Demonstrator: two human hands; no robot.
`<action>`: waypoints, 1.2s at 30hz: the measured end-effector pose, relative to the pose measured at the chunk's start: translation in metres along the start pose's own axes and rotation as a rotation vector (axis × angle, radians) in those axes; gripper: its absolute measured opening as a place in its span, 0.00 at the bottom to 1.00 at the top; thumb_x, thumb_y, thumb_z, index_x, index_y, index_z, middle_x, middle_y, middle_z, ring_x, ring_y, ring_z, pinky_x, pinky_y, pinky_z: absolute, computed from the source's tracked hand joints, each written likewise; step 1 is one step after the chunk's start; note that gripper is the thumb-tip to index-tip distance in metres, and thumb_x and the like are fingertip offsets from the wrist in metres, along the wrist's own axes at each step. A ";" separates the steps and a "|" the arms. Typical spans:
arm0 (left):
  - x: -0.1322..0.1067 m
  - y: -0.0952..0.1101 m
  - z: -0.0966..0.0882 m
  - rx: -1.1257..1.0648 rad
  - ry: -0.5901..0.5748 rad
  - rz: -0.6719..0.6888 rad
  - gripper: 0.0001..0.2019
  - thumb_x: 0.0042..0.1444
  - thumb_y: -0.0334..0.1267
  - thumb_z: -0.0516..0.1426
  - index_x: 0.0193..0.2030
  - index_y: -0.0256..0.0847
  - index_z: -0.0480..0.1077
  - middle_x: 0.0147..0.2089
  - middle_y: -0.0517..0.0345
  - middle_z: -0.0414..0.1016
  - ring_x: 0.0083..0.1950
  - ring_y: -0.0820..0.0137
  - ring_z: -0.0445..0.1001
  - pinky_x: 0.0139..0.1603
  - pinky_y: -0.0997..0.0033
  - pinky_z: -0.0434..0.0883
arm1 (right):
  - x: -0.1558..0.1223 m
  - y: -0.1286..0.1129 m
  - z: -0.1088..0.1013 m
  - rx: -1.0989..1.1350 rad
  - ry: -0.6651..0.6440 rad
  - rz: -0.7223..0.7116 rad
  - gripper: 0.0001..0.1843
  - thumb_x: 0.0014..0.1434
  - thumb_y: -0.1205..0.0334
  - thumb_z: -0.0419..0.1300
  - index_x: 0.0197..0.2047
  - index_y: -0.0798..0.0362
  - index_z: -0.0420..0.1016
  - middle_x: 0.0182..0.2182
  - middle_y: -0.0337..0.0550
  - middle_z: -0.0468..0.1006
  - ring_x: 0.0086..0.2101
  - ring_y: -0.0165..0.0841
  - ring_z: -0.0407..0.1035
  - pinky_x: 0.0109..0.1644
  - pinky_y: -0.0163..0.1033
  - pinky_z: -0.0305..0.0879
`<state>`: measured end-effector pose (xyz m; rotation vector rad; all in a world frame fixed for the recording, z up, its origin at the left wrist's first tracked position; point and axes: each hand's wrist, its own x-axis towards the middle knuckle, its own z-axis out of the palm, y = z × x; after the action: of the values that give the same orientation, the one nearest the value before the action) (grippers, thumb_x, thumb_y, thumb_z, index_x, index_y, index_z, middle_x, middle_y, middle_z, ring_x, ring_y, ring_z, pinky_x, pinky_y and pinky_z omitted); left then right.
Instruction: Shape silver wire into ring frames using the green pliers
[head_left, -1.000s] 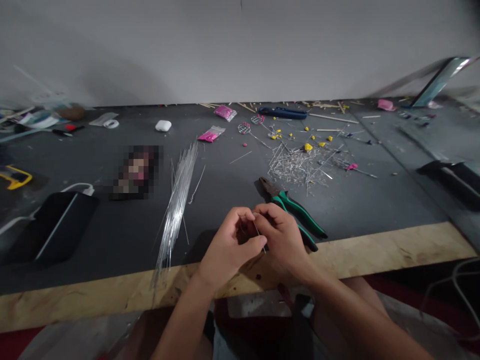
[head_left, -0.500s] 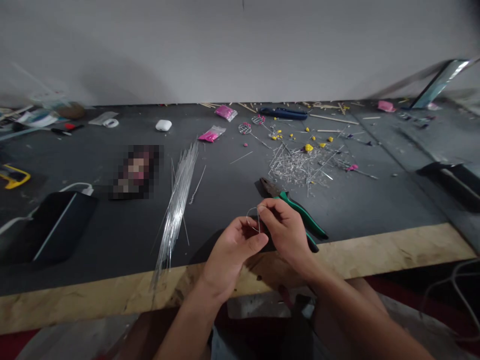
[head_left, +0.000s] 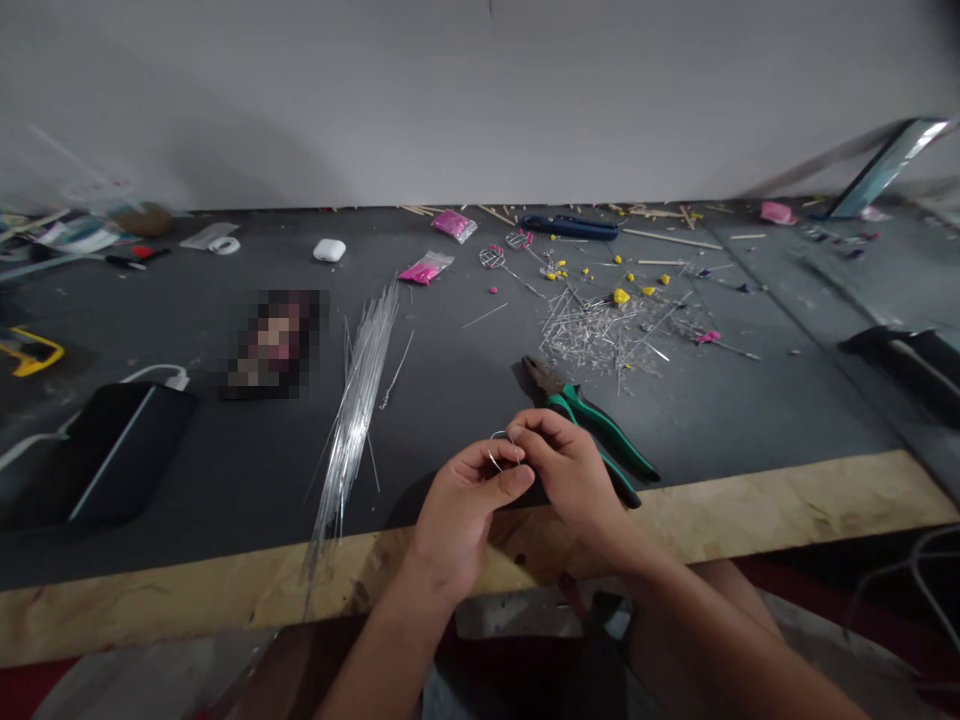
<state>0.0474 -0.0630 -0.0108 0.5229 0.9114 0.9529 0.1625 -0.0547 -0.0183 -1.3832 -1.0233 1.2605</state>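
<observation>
A thin wire loop [head_left: 492,455] is pinched between both hands just above the table's front edge. My left hand [head_left: 469,500] has its thumb and fingers closed on the lower side of the loop. The fingertips of my right hand [head_left: 562,465] grip the wire's upper right side, and part of the loop is hidden behind them. Right behind my right hand lie pliers [head_left: 611,440] with green handles and dark jaws. To the left is a bundle of straight wires [head_left: 364,370], with a short twisted wire [head_left: 395,372] beside it.
A heap of cut wire pieces [head_left: 596,330] with yellow bits lies beyond the pliers. Farther back are pink packets [head_left: 426,268], wire loops with pink beads [head_left: 492,257] and a dark blue cutter [head_left: 570,228]. A black device [head_left: 127,450] and white case [head_left: 329,250] sit left.
My right hand has moved slightly down toward my left hand. The wire loop sits lower, and more of it is covered by my fingers.
</observation>
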 end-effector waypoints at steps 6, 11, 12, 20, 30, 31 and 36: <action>-0.001 0.003 0.003 -0.056 -0.020 -0.007 0.06 0.42 0.33 0.65 0.24 0.39 0.71 0.27 0.63 0.67 0.31 0.75 0.61 0.36 0.73 0.58 | -0.004 -0.001 0.002 0.111 -0.047 0.059 0.04 0.52 0.62 0.57 0.27 0.52 0.69 0.25 0.36 0.69 0.27 0.28 0.63 0.30 0.32 0.61; 0.001 -0.002 0.004 -0.020 0.005 0.033 0.05 0.43 0.32 0.64 0.24 0.38 0.71 0.28 0.62 0.68 0.33 0.74 0.63 0.38 0.73 0.59 | -0.003 -0.002 0.003 0.079 0.003 0.050 0.05 0.52 0.61 0.57 0.27 0.52 0.69 0.25 0.36 0.69 0.27 0.28 0.63 0.31 0.33 0.62; 0.002 -0.003 0.004 -0.008 0.010 0.043 0.05 0.43 0.32 0.64 0.25 0.39 0.71 0.28 0.62 0.69 0.33 0.74 0.63 0.39 0.72 0.60 | -0.003 -0.002 0.003 0.071 0.011 0.044 0.05 0.52 0.61 0.56 0.27 0.52 0.69 0.24 0.36 0.69 0.27 0.28 0.63 0.31 0.33 0.62; 0.003 -0.006 0.004 0.134 0.041 0.137 0.05 0.43 0.33 0.64 0.28 0.40 0.71 0.30 0.63 0.69 0.35 0.73 0.66 0.42 0.71 0.62 | -0.004 -0.002 -0.002 -0.086 0.108 -0.103 0.05 0.54 0.62 0.55 0.30 0.51 0.71 0.25 0.37 0.71 0.28 0.29 0.65 0.32 0.34 0.62; -0.001 -0.004 0.006 0.126 -0.010 0.087 0.06 0.43 0.28 0.61 0.25 0.38 0.68 0.34 0.62 0.70 0.38 0.73 0.68 0.45 0.69 0.64 | -0.011 -0.004 -0.005 -0.138 0.086 -0.212 0.05 0.56 0.64 0.55 0.30 0.50 0.70 0.26 0.36 0.72 0.28 0.29 0.66 0.33 0.34 0.62; -0.001 -0.004 0.006 0.129 -0.003 0.079 0.06 0.43 0.27 0.61 0.26 0.39 0.68 0.33 0.62 0.70 0.37 0.73 0.67 0.44 0.70 0.63 | -0.011 -0.004 -0.005 -0.164 0.091 -0.238 0.05 0.57 0.64 0.55 0.30 0.50 0.70 0.27 0.37 0.72 0.29 0.29 0.66 0.33 0.34 0.62; -0.002 0.000 0.002 0.065 -0.004 0.128 0.05 0.48 0.33 0.57 0.34 0.39 0.70 0.34 0.61 0.69 0.38 0.73 0.65 0.42 0.72 0.63 | -0.011 -0.003 -0.005 -0.276 0.081 -0.356 0.06 0.58 0.66 0.55 0.31 0.50 0.71 0.29 0.38 0.73 0.31 0.30 0.66 0.35 0.35 0.61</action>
<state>0.0486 -0.0642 -0.0086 0.6446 0.9157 1.0401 0.1659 -0.0653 -0.0138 -1.3672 -1.3551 0.8174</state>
